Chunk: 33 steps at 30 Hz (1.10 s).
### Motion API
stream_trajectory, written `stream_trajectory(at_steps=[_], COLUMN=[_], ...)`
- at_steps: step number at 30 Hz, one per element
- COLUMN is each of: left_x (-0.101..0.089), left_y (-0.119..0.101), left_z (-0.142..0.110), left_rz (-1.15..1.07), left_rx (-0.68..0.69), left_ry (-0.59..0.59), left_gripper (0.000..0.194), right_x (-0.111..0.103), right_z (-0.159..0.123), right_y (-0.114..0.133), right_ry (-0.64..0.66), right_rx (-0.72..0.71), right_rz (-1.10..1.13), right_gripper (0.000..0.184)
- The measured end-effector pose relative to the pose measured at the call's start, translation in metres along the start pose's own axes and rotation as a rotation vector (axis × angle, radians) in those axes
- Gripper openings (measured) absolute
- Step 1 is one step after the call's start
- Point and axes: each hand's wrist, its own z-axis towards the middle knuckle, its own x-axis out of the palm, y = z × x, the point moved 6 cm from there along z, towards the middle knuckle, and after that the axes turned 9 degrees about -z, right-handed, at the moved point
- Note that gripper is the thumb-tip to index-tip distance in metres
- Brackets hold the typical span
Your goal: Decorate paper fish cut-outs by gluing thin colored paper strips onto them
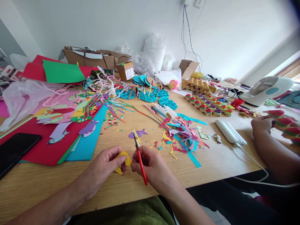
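Note:
My left hand (109, 162) is closed on a piece of yellow paper (126, 157), pinched between thumb and fingers above the table. In my right hand (152, 164) rests a pair of scissors (141, 165) with red handles, blades pointing away from me. The right fingertips come close to the yellow paper's edge; whether they touch it I cannot tell. Just beyond the blades a purple paper fish (140, 133) lies flat, with a narrow yellow strip (135, 134) by the blade tips. To its right spreads a heap of colored paper scraps (181, 134).
On the left, a black phone (18, 150) lies by colored sheets (50, 153) bearing paper fish. Painted egg cartons (208, 104), a white power bank (231, 132) with a cable, and a fan (267, 90) are on the right. A co-worker's hand (262, 123) holds a painted carton piece.

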Motion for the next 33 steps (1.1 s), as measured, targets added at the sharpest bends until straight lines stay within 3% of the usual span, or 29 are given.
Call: stream_trajectory(at_steps=[9,18,33], left_x=[-0.004,-0.019,-0.009], left_y=[-0.003,-0.021,-0.02], left_z=[0.0,0.0,0.002], left_rz=[0.036,-0.056,-0.111], left_rx=[-0.015,0.023,0.004], left_ry=[-0.039,-0.098,-0.069], left_gripper=[0.014,0.011,0.011], right_x=[-0.003,-0.022,-0.013], right_z=[0.003,-0.021,-0.018], right_y=[0.0,-0.001,0.0], right_ry=[-0.033,0.138,0.145], right_rx=[-0.023,-0.051,-0.042], right_rz=[-0.033,-0.432,-0.411], right_gripper=[0.008,0.031,0.027])
